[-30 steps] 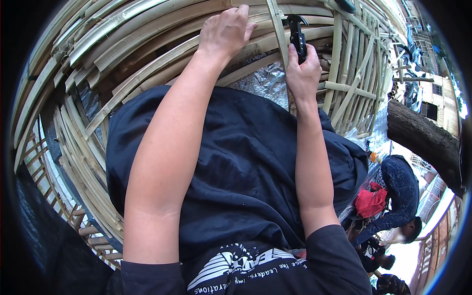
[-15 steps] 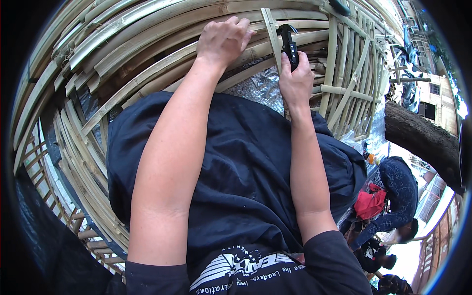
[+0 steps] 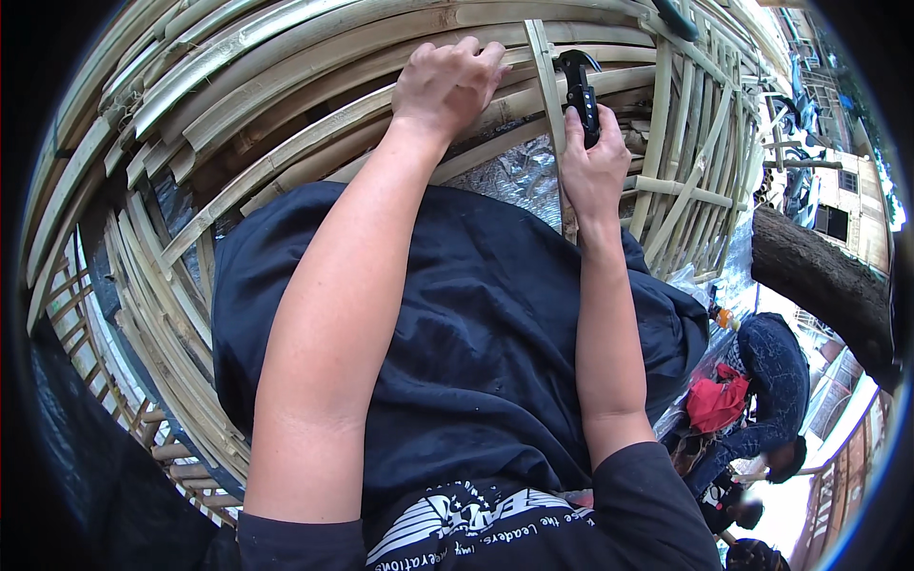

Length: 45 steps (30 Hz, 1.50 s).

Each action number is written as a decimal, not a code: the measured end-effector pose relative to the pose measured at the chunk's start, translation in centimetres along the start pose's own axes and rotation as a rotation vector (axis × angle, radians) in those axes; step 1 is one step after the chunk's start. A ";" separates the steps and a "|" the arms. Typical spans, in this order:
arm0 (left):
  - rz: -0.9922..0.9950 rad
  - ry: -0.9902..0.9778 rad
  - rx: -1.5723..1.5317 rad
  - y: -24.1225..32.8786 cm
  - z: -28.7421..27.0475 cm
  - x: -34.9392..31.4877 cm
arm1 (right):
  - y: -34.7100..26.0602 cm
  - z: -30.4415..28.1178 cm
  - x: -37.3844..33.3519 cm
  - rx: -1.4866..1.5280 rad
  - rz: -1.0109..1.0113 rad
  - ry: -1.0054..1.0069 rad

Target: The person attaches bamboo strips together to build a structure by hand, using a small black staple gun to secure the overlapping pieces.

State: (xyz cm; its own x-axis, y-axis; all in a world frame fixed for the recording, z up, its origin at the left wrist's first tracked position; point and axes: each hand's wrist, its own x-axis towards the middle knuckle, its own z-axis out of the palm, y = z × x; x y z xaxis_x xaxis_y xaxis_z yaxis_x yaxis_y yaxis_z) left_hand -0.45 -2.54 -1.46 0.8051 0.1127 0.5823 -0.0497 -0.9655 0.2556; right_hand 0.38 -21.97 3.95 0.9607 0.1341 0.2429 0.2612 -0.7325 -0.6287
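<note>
My right hand (image 3: pixel 595 167) grips a black multi-tool (image 3: pixel 583 95) with a hammer-like head, a curved metal claw at its tip and silver rivets on the handle. Just left of the tool, a narrow upright bamboo strip (image 3: pixel 545 76) crosses over the long horizontal slats. My left hand (image 3: pixel 447 88) is closed, its back toward me and its fingers curled down against the bamboo slats (image 3: pixel 333 67). Whatever those fingers hold, if anything, is hidden beneath them. Both forearms reach forward over dark cloth (image 3: pixel 466 314) covering my lap.
A bamboo lattice (image 3: pixel 690 143) rises at the right, and silvery foil (image 3: pixel 514 176) shows below the slats. More split strips (image 3: pixel 162 324) lie at the left. A thick log (image 3: pixel 819 281), a red bag (image 3: pixel 716 400) and a bending person in dark blue (image 3: pixel 771 362) are farther right.
The view has shifted a little, so the hands, tool and bamboo appear slightly farther right. Both hands keep nearly the same poses against the bamboo.
</note>
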 end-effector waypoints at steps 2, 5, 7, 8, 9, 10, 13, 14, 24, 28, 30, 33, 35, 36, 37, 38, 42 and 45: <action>-0.005 0.000 -0.011 0.1 0.0 -0.1 | 0.1 -0.5 0.4 -0.037 -0.080 0.015; -0.008 -0.014 -0.016 0.2 -0.1 0.0 | -0.7 -1.0 1.2 -0.057 -0.099 0.030; -0.007 -0.030 -0.011 0.1 -0.2 0.0 | -1.8 -1.4 1.4 -0.047 -0.108 0.053; -0.010 -0.031 -0.022 0.2 -0.2 0.1 | -2.1 -1.7 1.7 -0.051 -0.110 0.054; -0.012 -0.032 -0.032 0.3 -0.2 0.1 | -2.3 -1.9 2.0 -0.053 -0.142 0.099; -0.013 -0.030 -0.034 0.3 -0.2 0.2 | -2.4 -2.0 2.3 -0.055 -0.173 0.144; -0.017 -0.039 -0.050 0.2 0.0 0.1 | -1.7 -1.2 3.5 -0.051 -0.360 0.131; -0.011 -0.028 -0.055 0.1 0.0 0.1 | -1.6 -0.8 3.8 -0.100 -0.394 0.094; -0.026 -0.092 -0.067 0.0 -0.3 0.2 | -0.9 -0.1 4.9 -0.178 -0.377 0.014; 0.000 -0.060 -0.055 0.0 -0.2 0.0 | -1.4 -1.1 4.6 -0.234 -0.275 -0.102; -0.012 -0.085 -0.056 0.3 -0.4 0.1 | -1.1 -0.9 4.8 -0.171 -0.315 -0.034; -0.015 -0.077 -0.075 0.1 -0.4 -0.2 | -1.3 -1.1 4.7 0.036 -0.350 0.061; -0.009 -0.068 -0.063 0.0 -0.1 0.0 | -1.9 -1.9 5.7 -0.278 -0.265 -0.122; -0.007 -0.064 -0.066 0.0 0.1 -0.1 | -1.7 -1.6 5.9 -0.336 -0.335 -0.089; -0.012 -0.053 -0.085 -0.2 0.2 -0.3 | -1.8 -1.6 5.7 -0.340 -0.335 -0.084; -0.021 -0.045 -0.100 -0.2 0.0 -0.4 | -2.1 -1.6 5.2 -0.175 -0.321 -0.031; 0.000 -0.050 -0.050 0.2 0.3 0.3 | -1.7 -1.8 5.2 -0.133 -0.274 -0.032; -0.028 -0.022 -0.058 -0.3 0.1 -0.4 | -1.9 -1.7 5.1 -0.259 -0.268 -0.077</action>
State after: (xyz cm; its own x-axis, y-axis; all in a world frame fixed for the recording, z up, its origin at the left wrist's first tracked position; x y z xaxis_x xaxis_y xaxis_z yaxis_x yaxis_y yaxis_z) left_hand -0.66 -2.36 -1.82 0.8196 0.1335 0.5571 -0.0607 -0.9467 0.3162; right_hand 4.66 -21.00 7.63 0.8683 0.3865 0.3110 0.4814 -0.8079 -0.3400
